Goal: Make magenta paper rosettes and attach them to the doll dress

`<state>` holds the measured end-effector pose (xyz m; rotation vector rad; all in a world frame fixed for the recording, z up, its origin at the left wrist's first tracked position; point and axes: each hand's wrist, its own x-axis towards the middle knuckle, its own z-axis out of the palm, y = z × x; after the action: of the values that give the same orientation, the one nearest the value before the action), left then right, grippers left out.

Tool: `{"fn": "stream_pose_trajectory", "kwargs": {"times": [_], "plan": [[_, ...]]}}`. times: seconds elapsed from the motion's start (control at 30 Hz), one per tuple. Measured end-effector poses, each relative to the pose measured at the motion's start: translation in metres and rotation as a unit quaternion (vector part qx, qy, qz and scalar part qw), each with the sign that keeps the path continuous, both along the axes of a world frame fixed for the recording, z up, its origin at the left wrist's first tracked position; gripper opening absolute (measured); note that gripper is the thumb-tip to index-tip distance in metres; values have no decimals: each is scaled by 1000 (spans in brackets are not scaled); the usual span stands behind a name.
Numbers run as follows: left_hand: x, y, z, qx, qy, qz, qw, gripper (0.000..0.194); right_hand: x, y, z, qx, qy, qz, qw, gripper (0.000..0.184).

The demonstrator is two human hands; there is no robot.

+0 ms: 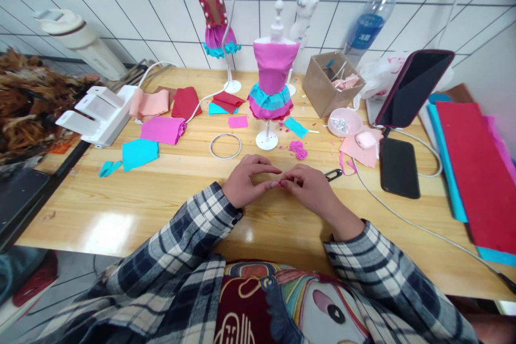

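Above the pale wooden counter, my right hand pinches a tiny magenta scrap between fingertips; my left hand, thumb and forefinger parted, meets it at the thumb tip.

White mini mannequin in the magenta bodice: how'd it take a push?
The mannequin would probably tip readily: it looks top-heavy on a thin white stem and small round base. Its turquoise-and-magenta skirt likely flexes, given the loose ruffles.

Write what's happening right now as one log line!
left hand: open, thumb near pink scrap | right hand: pinching pink scrap | ahead: dressed dummy | on table: white ring
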<state>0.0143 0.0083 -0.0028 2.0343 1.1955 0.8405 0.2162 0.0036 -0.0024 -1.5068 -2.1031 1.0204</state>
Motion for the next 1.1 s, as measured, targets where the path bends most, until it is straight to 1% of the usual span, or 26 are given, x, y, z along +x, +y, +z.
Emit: {"fn": "stream_pose_trajectory", "kwargs": {"times": [0.03, 0.07, 0.13, 0.17, 0.2, 0.23, 0.4, 0.47, 0.53, 0.6, 0.67, 0.73, 0.8, 0.87, 0.97, 1.03, 1.1], "plan": [[0, 0, 0, -15, -22, -5, 1000, 26, 0, 1, -1, -69, 71, -40, 994, 19], [0, -1, 0, -32, -38, -4, 999, 25, 0, 1, -2, -140, 138, -77, 978, 24], [0, -1, 0, -66, -63, 7, 996, 22, -2, 1, -2, -256, 243, -124, 927, 37], [1, -1, -1, -82, -75, 13, 994, 23, -3, 0, -2, -293, 279, -131, 905, 42], [2, -1, -1, -97, -86, 19, 991, 23, -5, -1, -1, -317, 304, -132, 889, 45], [2, 0, -1, -111, -94, 21, 989, 24, -6, -2, 0, -330, 319, -129, 879, 46], [5, -2, -1, -134, -120, 35, 983, 22, -9, -4, 1, -352, 341, -123, 863, 42], [6, -2, -2, -152, -136, 50, 978, 23, -8, -3, 0, -359, 332, -125, 863, 40], [7, -3, -2, -183, -145, 63, 970, 24, -6, -2, -1, -334, 319, -135, 877, 41], [7, -4, -2, -203, -149, 79, 965, 24, -4, -2, -2, -280, 304, -140, 900, 45], [8, -4, -2, -205, -151, 99, 962, 23, -4, -2, -1, -210, 270, -127, 931, 45], [9, -4, -1, -201, -152, 112, 961, 22, -5, -4, 0, -153, 215, -111, 958, 40], [9, -5, -1, -207, -155, 114, 959, 22, -7, -4, 1, -117, 181, -109, 970, 34], [9, -5, -1, -217, -170, 118, 954, 23, -8, -5, -1, -117, 173, -115, 971, 31], [8, -5, -2, -217, -204, 144, 944, 27, -9, -4, -5, -144, 187, -128, 963, 32], [8, -5, -2, -209, -193, 137, 949, 30, -9, -4, -8, -154, 217, -150, 952, 35], [10, -6, -3, -198, -159, 122, 960, 30, -9, -4, -11, -147, 246, -172, 942, 39]]}}
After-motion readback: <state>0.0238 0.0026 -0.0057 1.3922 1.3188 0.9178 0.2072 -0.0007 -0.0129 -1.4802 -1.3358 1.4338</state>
